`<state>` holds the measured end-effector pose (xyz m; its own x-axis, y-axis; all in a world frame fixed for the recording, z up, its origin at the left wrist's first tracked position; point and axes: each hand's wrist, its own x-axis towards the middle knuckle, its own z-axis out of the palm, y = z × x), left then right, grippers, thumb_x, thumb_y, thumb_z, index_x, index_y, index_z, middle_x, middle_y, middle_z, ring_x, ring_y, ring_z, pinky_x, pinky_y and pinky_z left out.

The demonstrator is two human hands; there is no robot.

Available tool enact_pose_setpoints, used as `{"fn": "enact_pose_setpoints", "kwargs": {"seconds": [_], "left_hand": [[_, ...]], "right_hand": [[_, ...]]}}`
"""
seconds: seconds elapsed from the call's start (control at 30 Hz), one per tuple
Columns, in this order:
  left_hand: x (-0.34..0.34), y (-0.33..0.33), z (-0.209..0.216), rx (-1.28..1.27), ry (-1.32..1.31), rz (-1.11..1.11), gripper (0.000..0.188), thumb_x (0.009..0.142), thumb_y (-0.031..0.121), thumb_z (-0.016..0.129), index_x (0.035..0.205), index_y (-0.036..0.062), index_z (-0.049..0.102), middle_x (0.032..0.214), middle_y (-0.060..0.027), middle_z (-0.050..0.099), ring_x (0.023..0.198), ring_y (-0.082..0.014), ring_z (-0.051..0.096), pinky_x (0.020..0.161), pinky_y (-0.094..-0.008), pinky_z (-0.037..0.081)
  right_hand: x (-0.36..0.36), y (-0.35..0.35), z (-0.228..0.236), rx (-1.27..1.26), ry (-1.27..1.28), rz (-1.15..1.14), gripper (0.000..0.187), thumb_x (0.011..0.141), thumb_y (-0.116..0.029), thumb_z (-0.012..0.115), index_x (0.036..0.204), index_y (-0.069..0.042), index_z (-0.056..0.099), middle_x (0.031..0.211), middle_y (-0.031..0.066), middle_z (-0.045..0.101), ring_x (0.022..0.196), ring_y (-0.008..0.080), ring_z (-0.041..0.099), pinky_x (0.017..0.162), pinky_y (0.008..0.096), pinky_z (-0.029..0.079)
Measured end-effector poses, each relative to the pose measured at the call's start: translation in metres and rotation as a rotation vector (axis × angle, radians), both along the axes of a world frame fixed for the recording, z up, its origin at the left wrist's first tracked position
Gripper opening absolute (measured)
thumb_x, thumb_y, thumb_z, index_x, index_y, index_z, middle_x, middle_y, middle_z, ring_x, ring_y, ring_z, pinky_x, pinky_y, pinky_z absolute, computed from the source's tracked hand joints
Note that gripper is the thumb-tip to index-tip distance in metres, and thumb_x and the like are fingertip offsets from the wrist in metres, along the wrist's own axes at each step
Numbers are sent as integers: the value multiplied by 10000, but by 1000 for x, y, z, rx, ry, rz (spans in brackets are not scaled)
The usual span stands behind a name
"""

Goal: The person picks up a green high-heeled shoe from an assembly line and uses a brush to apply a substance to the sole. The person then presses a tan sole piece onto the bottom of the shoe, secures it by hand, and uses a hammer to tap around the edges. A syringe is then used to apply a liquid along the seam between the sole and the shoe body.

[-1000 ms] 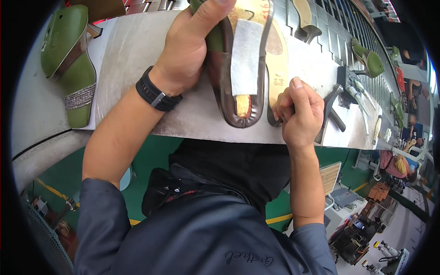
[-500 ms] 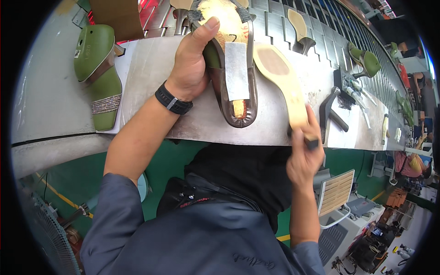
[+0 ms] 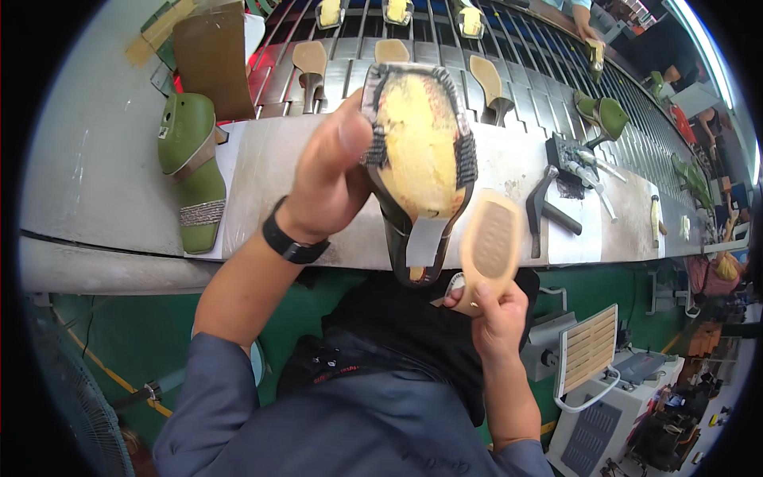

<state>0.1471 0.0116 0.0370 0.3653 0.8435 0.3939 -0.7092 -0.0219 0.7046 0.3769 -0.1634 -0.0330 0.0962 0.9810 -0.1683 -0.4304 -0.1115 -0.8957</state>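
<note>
My left hand (image 3: 330, 179) is wrapped round the side of a dark brown shoe upper on a last (image 3: 421, 147), with its underside facing up. Its yellowish bottom shows inside pleated dark edges, and a whitish strip (image 3: 425, 242) lies along its narrower part. Just to the right, my right hand (image 3: 501, 318) grips a beige shoe sole (image 3: 493, 242) by its lower end. A brownish textured patch marks the sole's broad forepart, which points up. The sole's heel end is mostly hidden by my fingers. Sole and upper are close together, and I cannot tell whether they touch.
A green sandal on a last (image 3: 191, 159) stands on the bench at left. A hammer (image 3: 540, 207) and a black box with brush-like tools (image 3: 576, 163) lie at right. Beyond the bench, a slatted conveyor (image 3: 354, 87) carries heeled soles (image 3: 486, 79) and lasted uppers. Another person's hand (image 3: 586, 28) reaches in there.
The upper has tilted so its broad underside faces up more fully. The sole in my right hand has swung round and moved left, beside the upper. The whole view has shifted too.
</note>
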Motion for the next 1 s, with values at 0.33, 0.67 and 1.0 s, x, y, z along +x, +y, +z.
{"fn": "enact_pose_setpoints", "kwargs": {"seconds": [0.33, 0.67, 1.0], "left_hand": [[8, -46, 43, -3, 269, 49, 701, 937, 227, 780, 1493, -22, 432, 1213, -98, 673, 1131, -143, 654, 1006, -312, 520], [13, -37, 43, -68, 249, 16, 528, 904, 194, 824, 1291, -47, 557, 1178, -96, 675, 1089, -120, 638, 959, -306, 533], [0, -48, 10, -34, 249, 53, 611, 896, 191, 737, 1397, -53, 486, 1256, -145, 663, 1141, -196, 664, 1021, -342, 519]], "right_hand": [[-35, 2, 98, 292, -104, 98, 425, 1037, -211, 642, 1290, 122, 566, 968, 230, 735, 823, 288, 750, 692, 377, 640], [67, 154, 31, 88, -648, -171, 464, 1004, -217, 678, 1311, 109, 556, 1061, 214, 715, 889, 255, 722, 801, 352, 600], [-27, 63, 96, 547, -367, 82, 568, 891, -73, 778, 1395, 82, 568, 1302, 186, 670, 1218, 224, 647, 1076, 376, 498]]}}
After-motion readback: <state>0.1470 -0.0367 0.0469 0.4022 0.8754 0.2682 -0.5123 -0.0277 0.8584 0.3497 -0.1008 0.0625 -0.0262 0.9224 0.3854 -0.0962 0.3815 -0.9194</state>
